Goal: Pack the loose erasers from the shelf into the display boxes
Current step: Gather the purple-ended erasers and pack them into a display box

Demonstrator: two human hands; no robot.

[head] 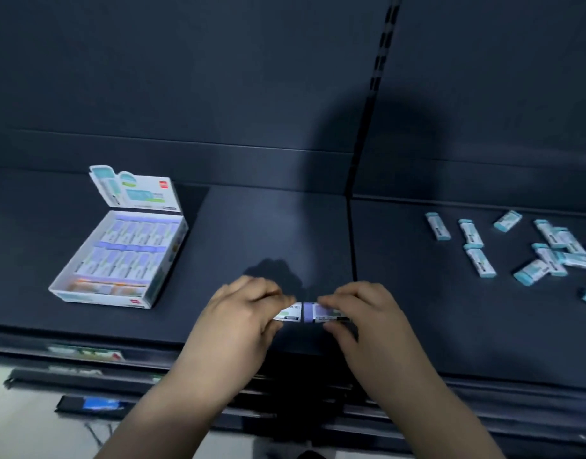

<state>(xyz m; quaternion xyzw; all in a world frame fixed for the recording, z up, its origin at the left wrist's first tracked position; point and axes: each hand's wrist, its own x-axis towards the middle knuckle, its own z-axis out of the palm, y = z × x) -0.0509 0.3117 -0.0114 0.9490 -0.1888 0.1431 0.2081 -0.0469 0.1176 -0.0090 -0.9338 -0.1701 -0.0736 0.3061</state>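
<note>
Reaching over the front edge of the dark blue metal shelf [252,226], both forearms are extended side by side. A small green-printed white eraser [291,313] is pinched by the left hand [242,313] and a purple-printed eraser [324,313] by the right hand [361,313], the two ends meeting. The open white cardboard display box [103,301] is set well left, and loose turquoise-capped erasers [478,260] are scattered right.

A: From where does the camera look?
B: From the person's head, forward and down on a dark shelf [252,233]. The view is wide.
A: How near is it?
B: Near. The left hand [238,314] and the right hand [363,321] are at lower centre, and the forearms leave by the bottom edge. The back wall [185,77] fills the upper half. It is the single view.
</note>
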